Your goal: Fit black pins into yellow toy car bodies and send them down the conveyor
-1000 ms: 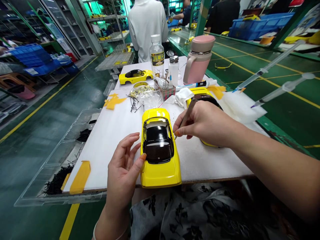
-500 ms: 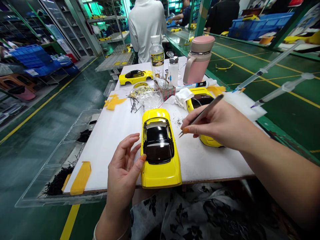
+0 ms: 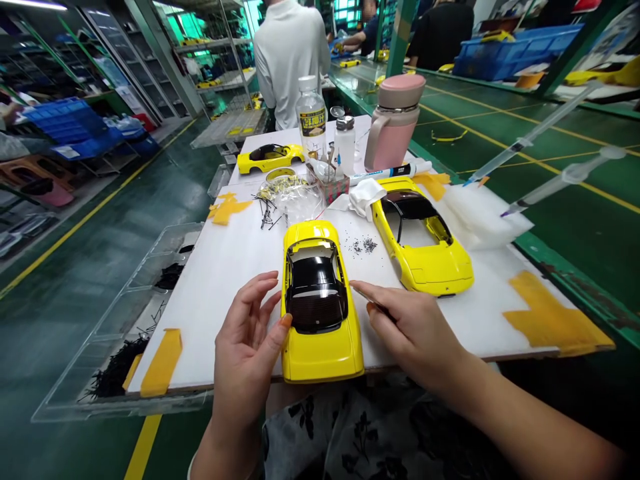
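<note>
A yellow model car body (image 3: 320, 353) with a black roof and dark glass stands at the front edge of the white board. My left hand (image 3: 247, 333) steadies its left side, the thumb on the body's edge and the other fingers curved and apart beside it. Pinched in my right hand (image 3: 415, 327) are metal tweezers (image 3: 384, 309), mostly hidden by the fingers. Their tip meets or nearly meets the right side of the body; I cannot tell whether it grips a part. Tiny black pieces (image 3: 369, 245) lie scattered just beyond. A second yellow car body (image 3: 440, 263) sits to the right.
Behind stand a plastic bottle (image 3: 311, 117), a pink mug (image 3: 393, 127) and another yellow car (image 3: 267, 157). Two syringes (image 3: 560, 180) lean at the right over a white pad (image 3: 490, 217). A clear tray (image 3: 113, 320) with black pieces sits left. A person in white stands ahead.
My right hand has moved left and down with the tweezers, from over the scattered black pieces to the right side of the near car body. My left hand stays put.
</note>
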The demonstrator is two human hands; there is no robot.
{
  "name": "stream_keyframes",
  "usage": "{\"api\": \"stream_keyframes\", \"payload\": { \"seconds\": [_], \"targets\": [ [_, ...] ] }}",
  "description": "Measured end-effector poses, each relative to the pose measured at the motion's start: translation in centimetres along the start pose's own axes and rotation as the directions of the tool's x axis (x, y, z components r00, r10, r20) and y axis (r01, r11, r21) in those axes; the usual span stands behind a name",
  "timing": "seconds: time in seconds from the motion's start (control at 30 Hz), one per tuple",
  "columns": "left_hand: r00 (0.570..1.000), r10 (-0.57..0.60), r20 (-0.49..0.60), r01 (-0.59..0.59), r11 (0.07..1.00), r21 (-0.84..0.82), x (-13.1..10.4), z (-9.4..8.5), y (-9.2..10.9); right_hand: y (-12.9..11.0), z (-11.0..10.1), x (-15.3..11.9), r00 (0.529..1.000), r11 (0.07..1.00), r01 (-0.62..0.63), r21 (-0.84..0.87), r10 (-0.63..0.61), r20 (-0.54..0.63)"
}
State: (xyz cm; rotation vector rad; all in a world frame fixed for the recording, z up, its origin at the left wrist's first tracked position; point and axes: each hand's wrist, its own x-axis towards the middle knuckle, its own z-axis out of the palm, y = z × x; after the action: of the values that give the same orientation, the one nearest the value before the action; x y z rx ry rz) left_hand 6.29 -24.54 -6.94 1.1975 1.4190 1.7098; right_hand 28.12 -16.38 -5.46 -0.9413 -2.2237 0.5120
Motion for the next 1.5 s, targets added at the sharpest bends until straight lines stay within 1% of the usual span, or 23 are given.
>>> {"api": "stream_keyframes", "payload": {
  "seconds": [0.07, 0.17, 0.23, 0.3, 0.53, 0.73, 0.9, 1.03, 1.3, 1.5],
  "targets": [
    [1.0, 0.004, 0.004, -0.004, 1.0, -0.008, 0.0, 0.0, 0.0, 0.0, 0.2, -0.2, 0.997, 0.993, 0.074, -0.088, -0.075, -0.002],
    [1.0, 0.003, 0.01, -0.003, 1.0, -0.017, 0.0, 0.0, -0.1, -0.2, 0.6, -0.7, 0.982, 0.955, 0.186, -0.231, -0.186, 0.02],
    [1.0, -0.005, 0.011, 0.005, 1.0, -0.014, 0.0, 0.0, 0.0, -0.3, 0.8, -0.9, 0.973, 0.926, 0.226, -0.303, -0.226, 0.035],
    [1.0, -0.011, 0.012, 0.011, 1.0, -0.011, -0.1, 0.0, 0.0, -0.4, 0.9, -1.1, 0.971, 0.911, 0.233, -0.341, -0.236, 0.035],
    [1.0, 0.007, 0.02, -0.007, 1.0, -0.014, -0.1, 0.0, 0.0, -0.1, 0.9, -1.0, 0.983, 0.945, 0.179, -0.275, -0.184, 0.005],
    [0.999, 0.024, 0.03, -0.023, 1.0, -0.012, 0.0, -0.1, -0.2, 0.1, 0.9, -1.0, 0.977, 0.949, 0.19, -0.252, -0.207, -0.042],
    [0.999, 0.024, 0.028, -0.024, 1.0, -0.012, 0.0, 0.0, -0.3, 0.1, 1.0, -1.1, 0.98, 0.954, 0.189, -0.233, -0.2, -0.023],
    [0.999, 0.023, 0.026, -0.022, 1.0, -0.014, 0.1, 0.0, -0.2, 0.2, 0.9, -1.2, 0.982, 0.958, 0.178, -0.225, -0.188, -0.022],
    [0.999, 0.033, 0.033, -0.033, 0.999, -0.008, 0.0, -0.1, -0.2, 0.2, 0.9, -1.3, 0.982, 0.958, 0.158, -0.241, -0.178, -0.065],
    [0.999, 0.028, 0.036, -0.028, 1.0, -0.005, 0.0, -0.2, -0.2, 0.1, 1.0, -1.3, 0.978, 0.948, 0.18, -0.263, -0.201, -0.053]
  ]
}}
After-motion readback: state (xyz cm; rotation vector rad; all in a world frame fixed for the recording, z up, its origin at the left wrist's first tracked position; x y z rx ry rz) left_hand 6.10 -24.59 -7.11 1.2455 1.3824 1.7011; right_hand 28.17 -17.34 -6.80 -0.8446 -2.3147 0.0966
